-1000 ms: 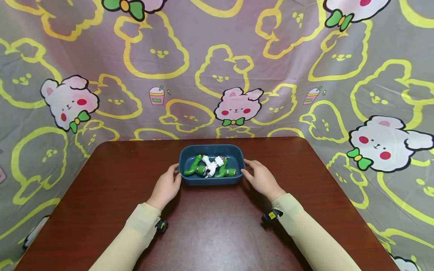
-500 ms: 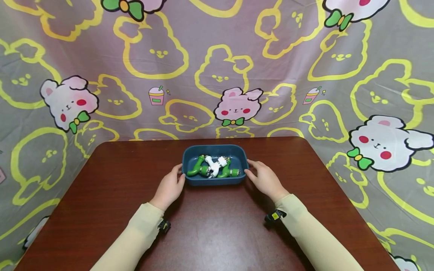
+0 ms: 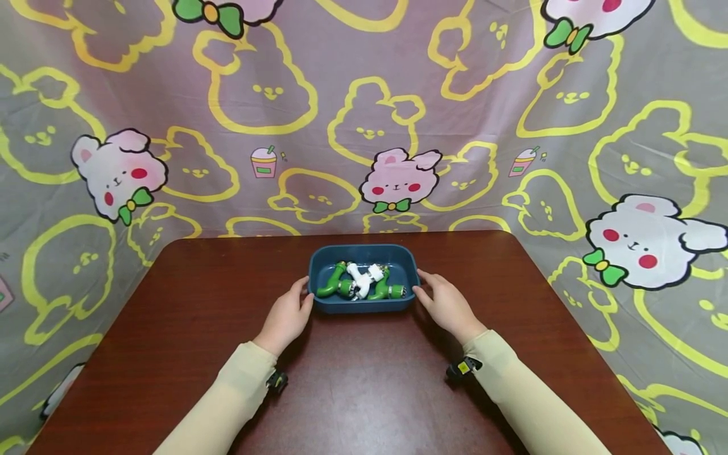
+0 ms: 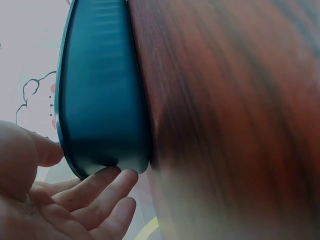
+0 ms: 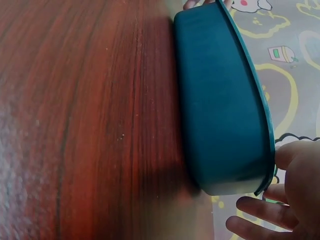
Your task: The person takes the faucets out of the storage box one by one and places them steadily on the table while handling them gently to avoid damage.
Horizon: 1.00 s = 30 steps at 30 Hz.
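Note:
A dark blue rounded rectangular plastic tub (image 3: 364, 306) stands on the table near its back edge. Inside lie a white branched, pipe-like piece (image 3: 361, 282) and green bent, pipe-like pieces (image 3: 328, 289) with metallic ends, crossing each other. At the tub's left end is my left hand (image 3: 284, 321); the left wrist view has its fingertips (image 4: 111, 172) against the end wall and the thumb at the rim. My right hand (image 3: 449, 306) touches the opposite end, thumb at the rim, its lower fingers (image 5: 267, 212) extended and apart in the right wrist view.
The dark reddish-brown wooden table (image 3: 364, 385) stretches from the tub toward me and to both sides. A grey cloth (image 3: 364, 57) with yellow outlines and rabbit faces hangs behind and along the sides. Each sleeved wrist carries a small black camera (image 3: 277, 382).
Between both hands, the tub has slid a little to the right with the pieces in it, mostly in the first half second. The hands moved along with it.

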Each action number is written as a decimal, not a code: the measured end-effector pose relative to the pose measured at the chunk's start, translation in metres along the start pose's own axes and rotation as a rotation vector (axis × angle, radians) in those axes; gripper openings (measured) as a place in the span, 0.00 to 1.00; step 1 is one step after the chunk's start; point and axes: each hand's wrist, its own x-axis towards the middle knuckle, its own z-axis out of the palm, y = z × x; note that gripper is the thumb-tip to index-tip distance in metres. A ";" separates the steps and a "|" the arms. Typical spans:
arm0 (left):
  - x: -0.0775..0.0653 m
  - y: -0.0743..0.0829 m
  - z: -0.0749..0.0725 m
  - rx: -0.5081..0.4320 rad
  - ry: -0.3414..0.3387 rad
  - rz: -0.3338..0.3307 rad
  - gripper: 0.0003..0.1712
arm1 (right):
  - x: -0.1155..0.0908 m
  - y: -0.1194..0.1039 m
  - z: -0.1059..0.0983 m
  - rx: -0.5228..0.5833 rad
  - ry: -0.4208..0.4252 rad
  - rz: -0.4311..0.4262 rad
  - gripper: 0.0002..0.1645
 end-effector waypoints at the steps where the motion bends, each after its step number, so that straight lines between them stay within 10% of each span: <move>1: 0.000 0.000 0.000 -0.006 0.000 0.005 0.28 | 0.000 0.000 0.000 0.003 0.003 -0.005 0.33; 30: 0.025 -0.004 -0.001 -0.123 -0.060 -0.057 0.28 | 0.021 0.011 0.012 0.323 -0.005 0.069 0.28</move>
